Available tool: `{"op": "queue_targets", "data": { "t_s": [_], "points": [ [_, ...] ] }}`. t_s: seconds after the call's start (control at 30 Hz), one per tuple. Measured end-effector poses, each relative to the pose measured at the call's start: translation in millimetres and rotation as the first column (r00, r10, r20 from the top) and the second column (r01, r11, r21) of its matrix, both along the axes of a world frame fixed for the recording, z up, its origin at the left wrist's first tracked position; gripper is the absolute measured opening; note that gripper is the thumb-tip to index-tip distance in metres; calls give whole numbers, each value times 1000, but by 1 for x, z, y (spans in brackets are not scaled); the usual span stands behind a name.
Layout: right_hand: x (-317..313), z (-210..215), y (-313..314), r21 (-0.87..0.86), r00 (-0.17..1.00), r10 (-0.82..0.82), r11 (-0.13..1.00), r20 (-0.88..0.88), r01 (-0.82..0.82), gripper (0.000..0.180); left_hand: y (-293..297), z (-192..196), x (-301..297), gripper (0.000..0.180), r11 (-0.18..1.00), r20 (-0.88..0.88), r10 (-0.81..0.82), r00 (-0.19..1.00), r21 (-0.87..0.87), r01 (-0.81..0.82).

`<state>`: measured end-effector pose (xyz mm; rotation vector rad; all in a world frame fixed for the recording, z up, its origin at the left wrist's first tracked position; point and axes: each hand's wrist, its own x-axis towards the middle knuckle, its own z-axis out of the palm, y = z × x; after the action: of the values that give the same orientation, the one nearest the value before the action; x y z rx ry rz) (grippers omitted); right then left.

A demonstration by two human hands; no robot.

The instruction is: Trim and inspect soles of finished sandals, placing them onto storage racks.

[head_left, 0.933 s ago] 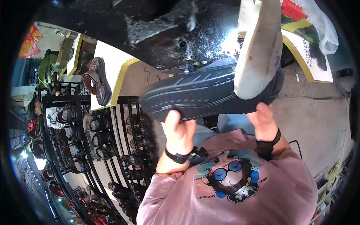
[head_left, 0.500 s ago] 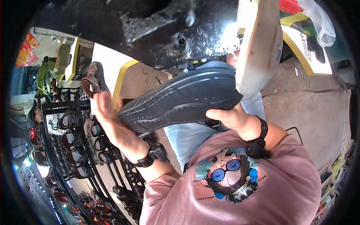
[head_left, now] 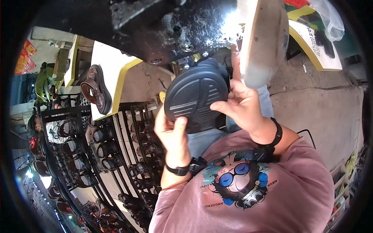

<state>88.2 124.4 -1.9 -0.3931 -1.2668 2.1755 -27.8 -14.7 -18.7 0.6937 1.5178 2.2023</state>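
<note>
The dark shoe sole point(head_left: 196, 99) is held up in the middle of the view, just in front of the person's chest, its ribbed tread face turned toward the camera. Seen nearly end-on, its long axis runs away from the person toward the grinding wheel point(head_left: 262, 42), which stands just right of and beyond it; the sole's far edge lies close beside the pale wheel, though contact cannot be made out. The left hand point(head_left: 173, 138) supports the near lower edge, thumb on the tread, fingers hidden behind. The right hand point(head_left: 243, 105) holds the right edge, fingers curled over it, and is the hand nearer the wheel. Above hangs the dark metal machine housing point(head_left: 163, 27). To the left stands a black wire rack point(head_left: 97, 151) filled with sandals, and a brown sandal point(head_left: 95, 91) lies on a white yellow-edged board point(head_left: 110, 64).
</note>
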Motion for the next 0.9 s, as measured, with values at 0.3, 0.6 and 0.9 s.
{"op": "queue_targets", "data": {
  "t_s": [0.3, 0.6, 0.9],
  "points": [
    [-6, 48, 68, 535, 995, 83, 839, 58, -101, 36, 40, -2, 28, 66, 919, 249, -390, 887, 52, 390],
    [-21, 62, 44, 753, 932, -360, 623, 37, 211, 63, 60, 2, 29, 68, 917, 415, -359, 836, 326, 231],
    [44, -51, 50, 401, 716, 409, 622, 565, -672, 50, 38, -16, 6, 56, 849, 376, -384, 843, 502, 163]
  ]
}}
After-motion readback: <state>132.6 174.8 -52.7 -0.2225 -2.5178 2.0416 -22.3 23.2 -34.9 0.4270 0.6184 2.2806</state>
